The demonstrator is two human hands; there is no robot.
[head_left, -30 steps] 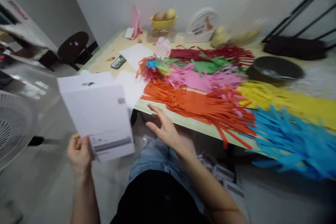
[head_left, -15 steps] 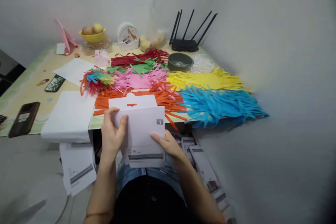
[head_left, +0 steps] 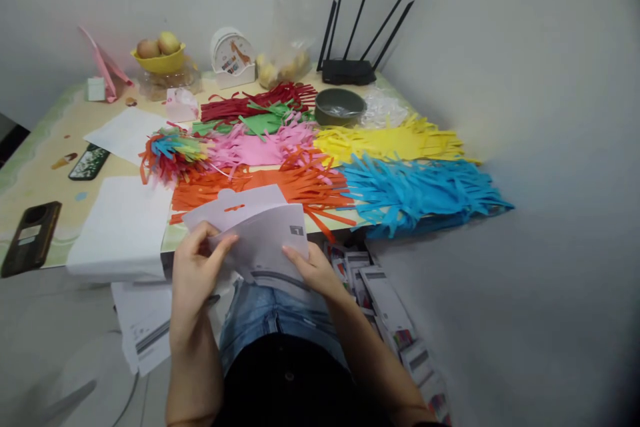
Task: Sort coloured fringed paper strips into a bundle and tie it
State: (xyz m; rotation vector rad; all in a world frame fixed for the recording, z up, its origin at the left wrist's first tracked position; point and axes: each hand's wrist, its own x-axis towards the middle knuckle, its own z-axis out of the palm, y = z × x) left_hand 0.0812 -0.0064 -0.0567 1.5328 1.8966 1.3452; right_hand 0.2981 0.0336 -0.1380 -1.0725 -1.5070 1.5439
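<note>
Both hands hold a white printed card sleeve [head_left: 265,243] above my lap, at the table's front edge. It has a back panel with a hang hole and a front panel marked "1". My left hand [head_left: 197,267] is closed on the sleeve's left edge, thumb in front. My right hand [head_left: 317,270] pinches the right edge between thumb and fingers hidden behind. The front panel bows away from the back one. Just beyond lie orange fringed paper strips [head_left: 265,179], with pink [head_left: 260,149], blue [head_left: 425,193] and yellow [head_left: 395,141] fringed bundles around them.
A multicoloured tassel [head_left: 175,150], white sheets [head_left: 123,220] and two phones [head_left: 33,237] lie at left. Behind are a green bowl [head_left: 340,107], a black router [head_left: 349,71] and a yellow fruit basket [head_left: 160,62]. Printed packs [head_left: 387,303] are stacked below the table at right.
The sleeve has tilted and its front panel now curves away from the back panel. My left hand has moved left and slightly down. The view has shifted a little.
</note>
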